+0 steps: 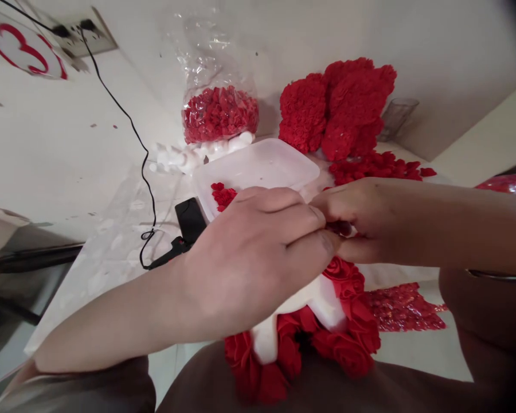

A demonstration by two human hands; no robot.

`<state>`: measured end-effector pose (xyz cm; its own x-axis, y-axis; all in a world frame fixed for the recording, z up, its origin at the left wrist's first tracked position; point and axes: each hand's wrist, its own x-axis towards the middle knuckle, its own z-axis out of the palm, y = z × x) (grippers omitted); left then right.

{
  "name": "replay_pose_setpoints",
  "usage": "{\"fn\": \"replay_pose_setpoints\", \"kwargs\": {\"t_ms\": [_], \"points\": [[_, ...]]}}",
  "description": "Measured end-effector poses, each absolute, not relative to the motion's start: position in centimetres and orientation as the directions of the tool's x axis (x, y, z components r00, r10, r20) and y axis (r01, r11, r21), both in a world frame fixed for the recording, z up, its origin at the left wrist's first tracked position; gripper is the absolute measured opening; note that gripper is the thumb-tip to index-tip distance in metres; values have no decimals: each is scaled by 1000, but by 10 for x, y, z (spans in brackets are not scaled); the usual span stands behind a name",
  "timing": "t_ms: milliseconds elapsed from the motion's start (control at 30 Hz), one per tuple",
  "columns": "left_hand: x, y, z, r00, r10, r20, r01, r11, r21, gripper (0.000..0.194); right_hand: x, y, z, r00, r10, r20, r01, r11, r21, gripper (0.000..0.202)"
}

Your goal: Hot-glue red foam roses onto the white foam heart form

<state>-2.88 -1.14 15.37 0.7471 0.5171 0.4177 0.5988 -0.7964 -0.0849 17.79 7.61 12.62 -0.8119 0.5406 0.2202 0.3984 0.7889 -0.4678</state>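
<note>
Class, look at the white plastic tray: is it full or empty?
Nearly empty where visible: the tray shows a few red flowers towards its left end and otherwise bare bottom. The left hand hides part.

clear bag point(206, 63): glossy, crinkled plastic | tray point(279, 163): smooth, translucent plastic | white form point(265, 341): smooth, foam-like, matt | red roses point(351, 351): matt, ruffled | bangle point(501, 277): shiny metal | tumbler point(399, 119): clear, glossy | wall point(327, 34): smooth, matt
</note>
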Motion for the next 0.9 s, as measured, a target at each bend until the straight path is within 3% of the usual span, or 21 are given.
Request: {"fn": "replay_pose_setpoints", "kwargs": {"t_ms": [67,133,267,367,600,900], "points": [[-25,-3,149,768,511,386,582,-808,-90,28,177,75,131,-873,463,155,343,808,-480,15],[-24,0,146,772,519,366,583,-808,-83,30,180,72,130,-865,469,179,326,796,-510,16],[-22,0,145,750,560,351,620,-781,-79,27,195,54,117,-670,644,368,378,724,-577,8],[-21,0,147,752,561,348,620,-781,-81,27,206,32,103,-643,573,509,281,794,-539,10],[-22,1,146,754,548,363,612,-786,-83,22,207,7,85,-643,559,524,293,812,-505,16],[-20,1,145,750,555,360,615,-786,-70,21,202,2,80,-503,628,595,338,776,-533,16]]}}
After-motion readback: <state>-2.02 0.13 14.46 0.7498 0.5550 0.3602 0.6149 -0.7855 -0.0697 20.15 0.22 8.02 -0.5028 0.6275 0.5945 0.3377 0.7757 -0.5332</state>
